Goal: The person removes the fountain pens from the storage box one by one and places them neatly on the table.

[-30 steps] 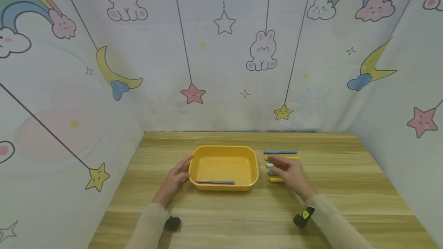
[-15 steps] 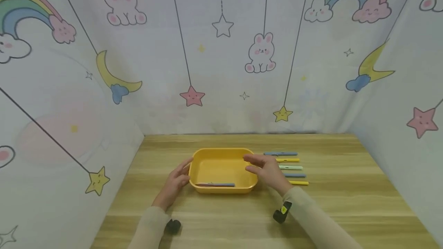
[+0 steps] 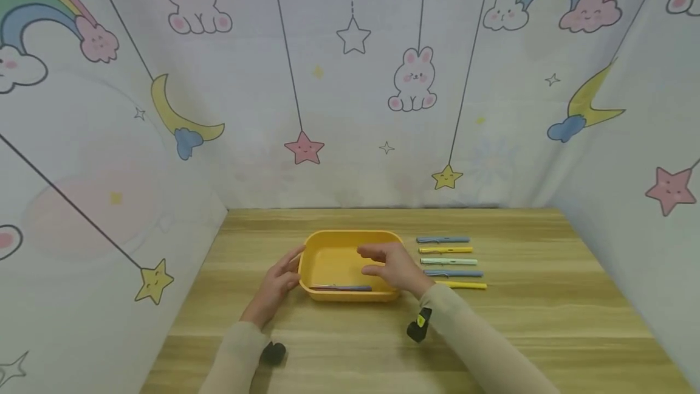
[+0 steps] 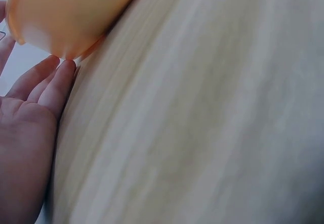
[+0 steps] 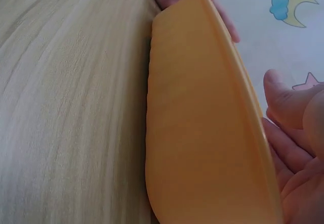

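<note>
A yellow plastic tray [image 3: 350, 297] sits on the wooden table, with a blue pen [image 3: 355, 288] lying along its near inner wall and a reddish strip beside that pen's left part. At the tray's left end rests my left hand [image 3: 275, 287], its fairly straight fingertips against the outer wall; the left wrist view shows this hand [image 4: 30, 118] touching the wall low down. My right hand [image 3: 396, 267] hovers over the tray's right part, thumb and fingers apart with nothing between them. In the right wrist view, the right hand [image 5: 298, 133] appears beyond the tray's rim.
Right of the tray lie several pens in a column: a blue pen [image 3: 443, 239], a yellow pen [image 3: 445, 250], a pale green pen [image 3: 448, 261], another blue pen [image 3: 456, 273] and another yellow pen [image 3: 465, 285]. Printed curtains [image 3: 350, 96] enclose the table's back and sides.
My right hand has moved left from above the pens, past the tray's right rim, to over the tray. The left hand stays at the tray's left end.
</note>
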Motion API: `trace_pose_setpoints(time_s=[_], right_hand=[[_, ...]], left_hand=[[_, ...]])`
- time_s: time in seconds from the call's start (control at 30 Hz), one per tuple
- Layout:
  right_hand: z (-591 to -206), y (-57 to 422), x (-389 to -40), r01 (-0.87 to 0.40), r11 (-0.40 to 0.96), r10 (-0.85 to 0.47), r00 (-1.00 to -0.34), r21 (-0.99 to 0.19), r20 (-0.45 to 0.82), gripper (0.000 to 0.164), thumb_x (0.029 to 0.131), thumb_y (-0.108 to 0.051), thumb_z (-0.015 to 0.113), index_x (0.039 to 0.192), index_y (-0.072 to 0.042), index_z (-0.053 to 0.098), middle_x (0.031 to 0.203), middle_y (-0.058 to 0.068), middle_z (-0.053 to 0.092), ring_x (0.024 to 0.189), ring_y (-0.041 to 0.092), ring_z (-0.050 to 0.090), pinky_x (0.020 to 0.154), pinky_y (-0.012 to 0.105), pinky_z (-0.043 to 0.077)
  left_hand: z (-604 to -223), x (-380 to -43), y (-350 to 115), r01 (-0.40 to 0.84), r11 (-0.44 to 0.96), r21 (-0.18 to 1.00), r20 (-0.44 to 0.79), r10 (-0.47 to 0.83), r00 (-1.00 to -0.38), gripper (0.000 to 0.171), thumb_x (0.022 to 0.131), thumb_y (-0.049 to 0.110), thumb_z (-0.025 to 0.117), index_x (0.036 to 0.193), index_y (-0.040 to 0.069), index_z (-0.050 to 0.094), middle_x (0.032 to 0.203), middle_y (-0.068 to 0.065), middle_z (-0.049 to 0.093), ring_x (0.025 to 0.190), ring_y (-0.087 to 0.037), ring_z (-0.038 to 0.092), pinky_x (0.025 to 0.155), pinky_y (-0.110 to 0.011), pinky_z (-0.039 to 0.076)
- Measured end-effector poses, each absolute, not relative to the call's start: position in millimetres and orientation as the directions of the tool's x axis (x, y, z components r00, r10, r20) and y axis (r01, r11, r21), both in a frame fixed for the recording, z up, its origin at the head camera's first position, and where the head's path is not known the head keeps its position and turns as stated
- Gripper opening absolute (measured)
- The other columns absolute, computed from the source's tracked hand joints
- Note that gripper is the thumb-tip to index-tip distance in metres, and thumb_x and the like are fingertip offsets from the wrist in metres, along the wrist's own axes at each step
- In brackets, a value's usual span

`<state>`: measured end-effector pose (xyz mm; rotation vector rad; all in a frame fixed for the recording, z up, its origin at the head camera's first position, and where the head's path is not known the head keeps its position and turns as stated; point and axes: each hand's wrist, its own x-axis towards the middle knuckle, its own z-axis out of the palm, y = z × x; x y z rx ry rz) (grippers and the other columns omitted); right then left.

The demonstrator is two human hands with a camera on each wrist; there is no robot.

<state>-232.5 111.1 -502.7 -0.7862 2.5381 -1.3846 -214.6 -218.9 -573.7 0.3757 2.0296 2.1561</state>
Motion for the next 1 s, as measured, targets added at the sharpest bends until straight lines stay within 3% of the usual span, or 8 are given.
trace_pose_setpoints(time_s=[0.27,0.63,1.0], right_hand=[[-503,102,-239,-0.385,0.484,-0.575,-0.817,-0.786,0.045,0.047,0.095,-0.012,0.076,0.14,-0.001,0.066,0.136,0.012,0.07,0.124,0.03,0.069,0.103,0.047,0.055],[-513,85,-241,-0.332,0.471,-0.621,-0.783,-0.817,-0.04,0.043,0.093,-0.007,0.078,0.135,0.0,0.07,0.13,0.013,0.074,0.121,0.029,0.07,0.101,0.042,0.057],[-520,77,-242,-0.33,0.495,-0.643,-0.761,-0.804,-0.084,0.032,0.091,-0.004,0.079,0.123,0.0,0.077,0.117,0.011,0.078,0.106,0.023,0.076,0.09,0.035,0.061]], left_hand=[[-570,-217,-220,0.077,-0.067,0.995,0.092,0.278,-0.956,0.069,0.096,-0.003,0.05,0.163,0.007,0.036,0.166,-0.027,0.032,0.152,-0.042,0.034,0.11,-0.033,0.048],[-575,-213,-217,0.058,-0.066,0.996,0.074,0.269,-0.96,0.069,0.096,-0.003,0.05,0.163,0.008,0.036,0.166,-0.027,0.033,0.152,-0.042,0.035,0.106,-0.027,0.049],[-574,-212,-217,0.05,-0.048,0.998,0.061,0.258,-0.964,0.068,0.097,0.0,0.051,0.162,0.011,0.04,0.166,-0.024,0.034,0.152,-0.039,0.036,0.107,-0.027,0.049]])
